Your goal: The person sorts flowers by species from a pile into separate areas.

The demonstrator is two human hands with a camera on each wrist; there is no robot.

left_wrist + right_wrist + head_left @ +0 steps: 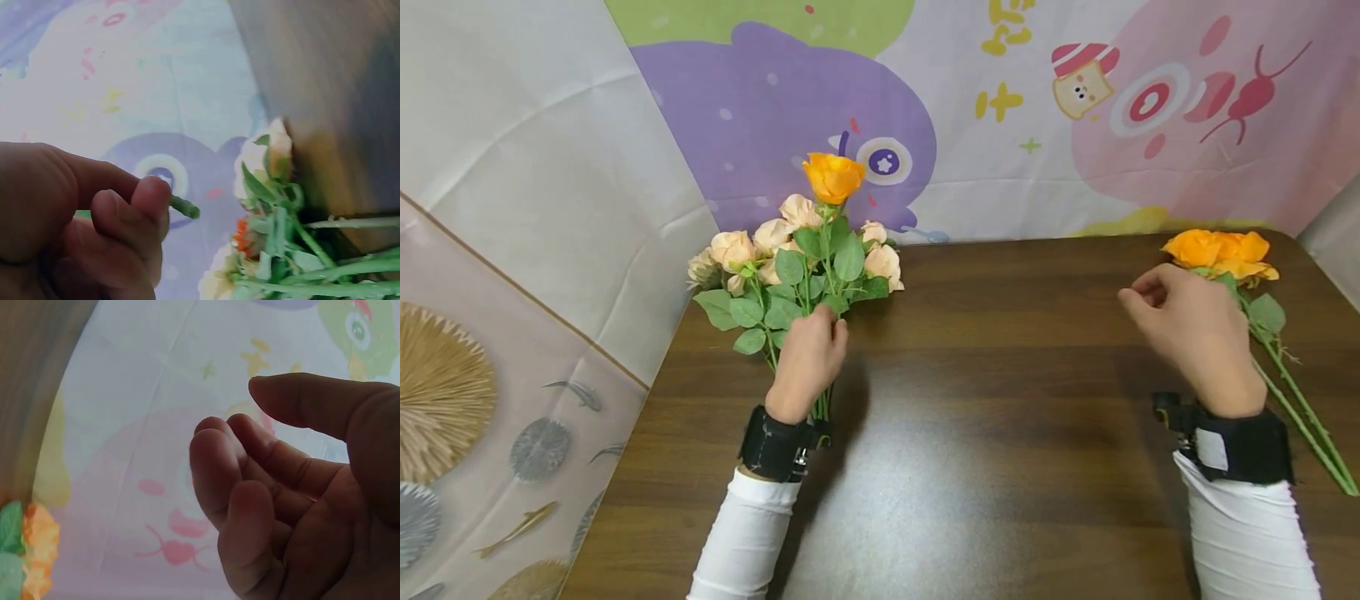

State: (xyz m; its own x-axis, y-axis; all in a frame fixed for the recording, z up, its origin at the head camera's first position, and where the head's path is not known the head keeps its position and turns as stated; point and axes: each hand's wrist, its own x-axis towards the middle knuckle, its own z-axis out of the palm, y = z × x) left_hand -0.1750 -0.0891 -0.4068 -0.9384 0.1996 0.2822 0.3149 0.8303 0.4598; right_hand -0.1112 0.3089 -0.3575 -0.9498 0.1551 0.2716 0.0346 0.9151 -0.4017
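Note:
In the head view my left hand [808, 354] grips the green stem of an orange rose [833, 177], whose bloom stands above a bunch of pale peach roses [730, 250]. The left wrist view shows the cut stem end [187, 207] poking out past the pinched thumb and fingers of the left hand [119, 225]. Below it, the bunch's green stems [337, 275] lie on the table. My right hand [1202, 333] hovers left of more orange roses [1217, 250], fingers loosely bent. Nothing sits between its thumb and fingers in the right wrist view.
The orange roses at the right lie with long stems [1300, 408] pointing toward the table's near right edge. A dark wooden table [970, 400] spans the front. Behind it hangs a cartoon-printed cloth [985, 192], and a pale patterned cloth [565, 308] covers the left side.

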